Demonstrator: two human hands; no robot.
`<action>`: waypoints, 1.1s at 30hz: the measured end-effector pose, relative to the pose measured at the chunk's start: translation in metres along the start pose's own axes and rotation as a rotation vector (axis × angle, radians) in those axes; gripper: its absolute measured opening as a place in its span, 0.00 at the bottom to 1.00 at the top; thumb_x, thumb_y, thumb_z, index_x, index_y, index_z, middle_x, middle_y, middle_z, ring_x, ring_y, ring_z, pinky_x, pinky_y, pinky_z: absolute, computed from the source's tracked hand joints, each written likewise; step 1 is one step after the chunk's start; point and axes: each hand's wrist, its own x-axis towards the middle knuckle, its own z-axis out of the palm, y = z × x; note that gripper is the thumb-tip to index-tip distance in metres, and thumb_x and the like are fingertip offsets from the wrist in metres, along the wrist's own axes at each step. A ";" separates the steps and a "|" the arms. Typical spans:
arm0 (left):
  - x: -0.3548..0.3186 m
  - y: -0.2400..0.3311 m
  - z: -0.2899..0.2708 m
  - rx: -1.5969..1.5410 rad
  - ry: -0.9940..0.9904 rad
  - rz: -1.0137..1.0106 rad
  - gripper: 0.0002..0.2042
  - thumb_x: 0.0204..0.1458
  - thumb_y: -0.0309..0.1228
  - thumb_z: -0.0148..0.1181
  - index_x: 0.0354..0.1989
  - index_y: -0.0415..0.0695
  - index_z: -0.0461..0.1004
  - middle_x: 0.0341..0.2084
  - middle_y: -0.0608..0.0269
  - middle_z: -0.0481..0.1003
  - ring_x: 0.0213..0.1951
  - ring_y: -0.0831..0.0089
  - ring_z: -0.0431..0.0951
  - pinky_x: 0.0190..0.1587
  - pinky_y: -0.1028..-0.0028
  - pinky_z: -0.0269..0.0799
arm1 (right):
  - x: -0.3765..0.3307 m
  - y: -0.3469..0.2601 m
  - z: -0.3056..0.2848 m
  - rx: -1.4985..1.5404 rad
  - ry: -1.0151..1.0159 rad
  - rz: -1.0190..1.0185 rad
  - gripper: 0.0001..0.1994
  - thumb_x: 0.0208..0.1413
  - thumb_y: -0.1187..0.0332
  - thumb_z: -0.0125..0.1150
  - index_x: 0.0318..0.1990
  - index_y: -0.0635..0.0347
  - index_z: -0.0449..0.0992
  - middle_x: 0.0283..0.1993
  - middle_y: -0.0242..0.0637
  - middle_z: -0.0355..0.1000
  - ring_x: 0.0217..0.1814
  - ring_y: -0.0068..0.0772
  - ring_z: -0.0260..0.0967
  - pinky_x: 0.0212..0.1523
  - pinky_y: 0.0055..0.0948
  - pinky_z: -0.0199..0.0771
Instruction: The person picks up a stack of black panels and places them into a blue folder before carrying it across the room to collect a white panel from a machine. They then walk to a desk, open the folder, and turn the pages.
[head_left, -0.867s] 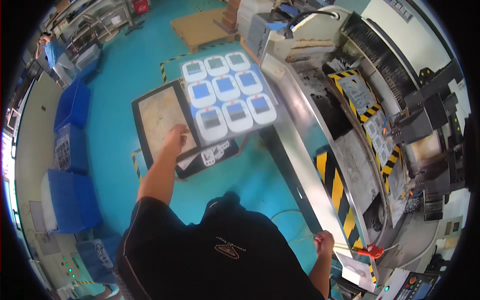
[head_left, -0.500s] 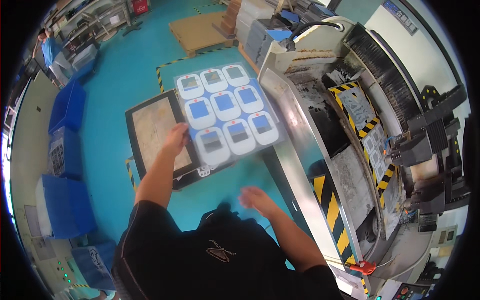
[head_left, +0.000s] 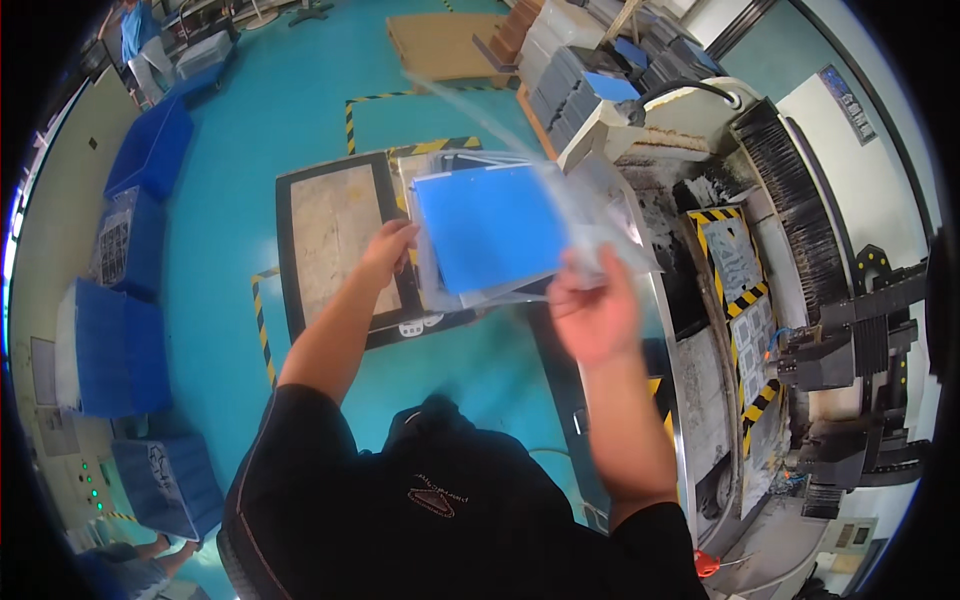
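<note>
A bright blue sheet (head_left: 490, 225) lies on a stack of clear plastic sheets (head_left: 432, 285), on a low dark-framed board. My left hand (head_left: 390, 250) is at the stack's left edge with its fingers curled; what they pinch, if anything, is too small to make out. My right hand (head_left: 600, 305) is raised near the stack's right side, closed on a translucent plastic sheet (head_left: 590, 200). That sheet is tilted up and smeared by motion, so its printed face is hidden.
A machine with a grimy bed (head_left: 705, 390) and striped edging stands on the right. Blue bins (head_left: 120, 345) line the left. A wooden pallet (head_left: 445, 45) and stacked sheets (head_left: 580, 95) are at the back. Another person (head_left: 145, 45) stands far left.
The translucent sheet with white rounded panels has been lifted off the stack and swung up to the right, baring the blue sheet. My right hand has risen and taken hold of it.
</note>
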 end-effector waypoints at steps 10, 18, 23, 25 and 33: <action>0.089 0.006 0.009 0.102 0.157 0.092 0.29 0.47 0.43 0.70 0.55 0.43 0.68 0.41 0.57 0.77 0.41 0.64 0.78 0.38 0.63 0.74 | -0.101 -0.013 0.049 -0.640 -0.136 -0.413 0.21 0.63 0.59 0.52 0.57 0.64 0.64 0.44 0.47 0.74 0.30 0.41 0.72 0.22 0.38 0.72; 0.037 -0.014 -0.143 -0.414 -0.185 0.007 0.20 0.53 0.34 0.61 0.53 0.44 0.69 0.34 0.60 0.75 0.34 0.68 0.76 0.36 0.69 0.74 | -0.144 -0.023 0.046 -0.728 -0.220 -0.492 0.22 0.61 0.63 0.59 0.57 0.65 0.64 0.45 0.53 0.73 0.30 0.44 0.74 0.24 0.39 0.76; -0.096 -0.017 -0.183 -0.667 0.065 0.015 0.25 0.51 0.36 0.59 0.57 0.38 0.67 0.49 0.52 0.74 0.50 0.55 0.75 0.55 0.55 0.71 | -0.154 -0.002 0.041 -0.686 -0.163 -0.503 0.21 0.61 0.64 0.57 0.58 0.63 0.63 0.48 0.51 0.71 0.36 0.45 0.74 0.26 0.41 0.77; -0.164 -0.017 -0.250 -0.697 0.167 0.040 0.27 0.51 0.38 0.58 0.59 0.38 0.66 0.50 0.51 0.73 0.51 0.53 0.74 0.56 0.53 0.69 | -0.155 0.010 0.042 -0.626 -0.186 -0.436 0.20 0.61 0.67 0.54 0.59 0.62 0.62 0.49 0.49 0.71 0.40 0.47 0.74 0.26 0.43 0.76; -0.358 -0.119 -0.378 -0.734 -0.088 0.103 0.21 0.51 0.35 0.55 0.52 0.40 0.69 0.36 0.60 0.76 0.22 0.72 0.73 0.29 0.71 0.74 | -0.140 0.194 -0.121 -1.197 0.212 0.083 0.25 0.66 0.46 0.42 0.42 0.61 0.74 0.36 0.44 0.77 0.35 0.36 0.75 0.36 0.35 0.73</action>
